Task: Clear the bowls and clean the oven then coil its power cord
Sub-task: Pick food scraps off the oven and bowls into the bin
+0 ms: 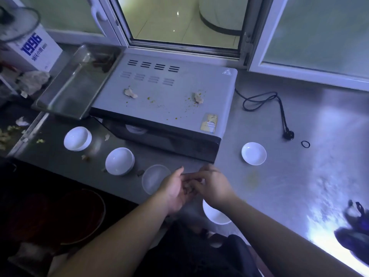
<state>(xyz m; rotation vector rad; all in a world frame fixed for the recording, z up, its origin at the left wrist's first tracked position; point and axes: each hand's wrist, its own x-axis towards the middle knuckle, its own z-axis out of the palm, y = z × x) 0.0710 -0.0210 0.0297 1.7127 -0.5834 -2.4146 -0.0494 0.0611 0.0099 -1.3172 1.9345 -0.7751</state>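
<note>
Showing an early stage: both hands' fingers pinch scraps together, left hand (175, 188) and right hand (213, 186), 5 white ceramic bowls (119, 160) uncleared on the steel desk (279, 186), grey oven (169, 96) crumbed, black power cord (279, 108) uncoiled.

oven (165, 96): I see scraps and crumbs on top
cord (279, 108): loose on counter (279, 186), right of oven
bowls (119, 160): white, spread before oven
hands (191, 184): meeting, fingers touching, small scraps between
</note>
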